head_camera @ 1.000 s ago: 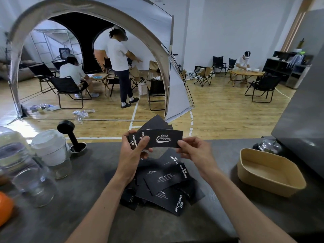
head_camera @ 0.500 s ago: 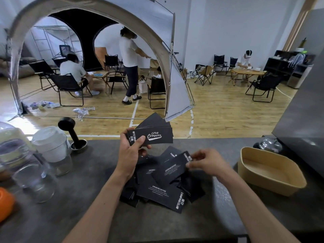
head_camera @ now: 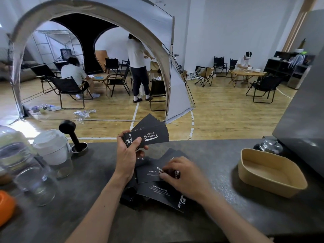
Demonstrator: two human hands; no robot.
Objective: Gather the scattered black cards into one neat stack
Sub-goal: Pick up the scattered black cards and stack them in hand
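Observation:
My left hand (head_camera: 128, 153) grips a fanned bundle of black cards (head_camera: 150, 135) above the far edge of the grey counter (head_camera: 201, 207); the top card reads "Club Camping". Below it, several more black cards with white print lie in a loose overlapping pile (head_camera: 157, 188) on the counter. My right hand (head_camera: 182, 174) is down on that pile, its fingertips curled onto the edge of one card (head_camera: 149, 174); whether the card is lifted cannot be told.
A tan tray (head_camera: 270, 172) stands on the right of the counter, with a metal lidded pot (head_camera: 270, 146) behind it. At the left are glass jars (head_camera: 35, 183), a white-lidded cup (head_camera: 52, 149), a black tamper (head_camera: 71, 135) and an orange object (head_camera: 5, 206).
My right hand has left the held bundle and dropped onto the pile on the counter. My left hand keeps the bundle raised and has shifted little.

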